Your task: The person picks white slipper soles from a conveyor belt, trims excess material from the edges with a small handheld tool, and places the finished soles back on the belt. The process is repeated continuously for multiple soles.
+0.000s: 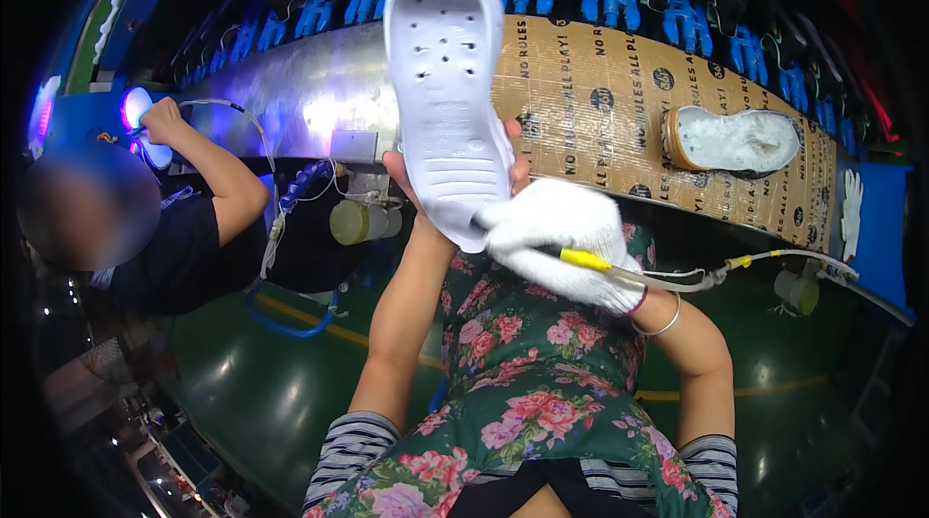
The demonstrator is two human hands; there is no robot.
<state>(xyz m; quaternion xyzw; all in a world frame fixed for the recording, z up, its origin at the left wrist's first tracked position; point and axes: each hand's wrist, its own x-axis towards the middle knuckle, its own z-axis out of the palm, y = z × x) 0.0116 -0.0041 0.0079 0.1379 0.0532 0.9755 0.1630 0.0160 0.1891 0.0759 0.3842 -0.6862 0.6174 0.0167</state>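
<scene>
A white moulded shoe sole (447,92), with small round holes at its far end and ridges nearer me, stands out over the bench edge. My left hand (402,172) is bare and grips it from beneath, a thumb and fingertips showing along its two sides. My right hand (571,235), in a white knitted glove, is closed around a slim tube-fed applicator (584,259) wrapped in yellow tape. Its front end is at the near end of the sole; the glove hides most of the tip. A thin hose runs from it off to the right.
Patterned cardboard (590,102) covers the bench, with another sole (740,138), whitish inside, lying on it. Shoes on blue holders (610,0) line the back. A white glove (851,213) hangs at right. A co-worker's arm (223,169) is at left, beside a yellowish container (353,223).
</scene>
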